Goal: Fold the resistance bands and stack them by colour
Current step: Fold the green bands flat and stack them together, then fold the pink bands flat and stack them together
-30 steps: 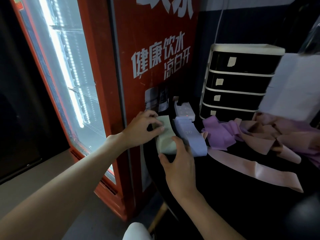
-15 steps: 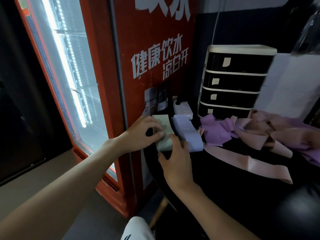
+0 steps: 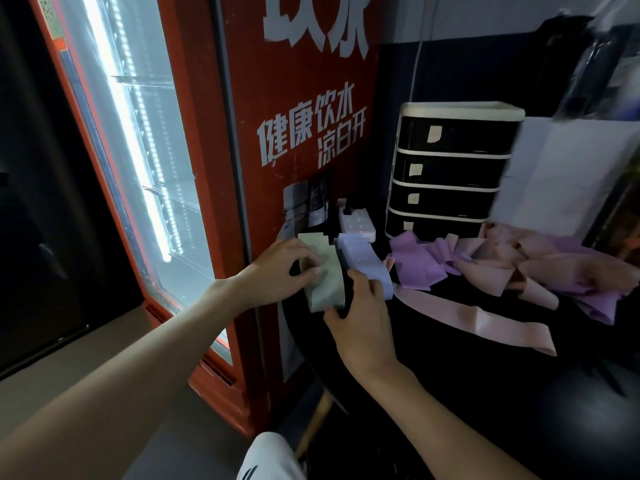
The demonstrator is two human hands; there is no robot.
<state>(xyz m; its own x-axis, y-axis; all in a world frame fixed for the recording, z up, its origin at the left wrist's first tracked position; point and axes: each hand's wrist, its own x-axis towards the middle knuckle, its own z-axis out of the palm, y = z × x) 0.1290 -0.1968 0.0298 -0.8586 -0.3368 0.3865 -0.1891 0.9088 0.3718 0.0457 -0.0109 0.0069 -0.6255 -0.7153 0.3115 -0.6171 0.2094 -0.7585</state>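
Observation:
A folded pale green band (image 3: 327, 284) lies at the left edge of the black table (image 3: 450, 382). My left hand (image 3: 280, 268) pinches its left side with curled fingers and thumb. My right hand (image 3: 360, 317) grips the band's near end, thumb under the near edge and fingers along its right side. A folded light blue band (image 3: 363, 259) lies right beside the green one. Loose purple bands (image 3: 419, 266) and a heap of pink bands (image 3: 554, 268) lie further right. One long pink band (image 3: 485, 322) stretches toward the near right.
A red glass-door fridge (image 3: 304, 140) stands directly left of the table. A white power strip (image 3: 356, 223) lies behind the folded bands. A black drawer unit (image 3: 450, 168) stands at the back, with a white sheet (image 3: 568, 174) leaning to its right.
Both hands stay on the green band. My right hand has slid a little further up its right side, and my left fingers have curled tighter on it.

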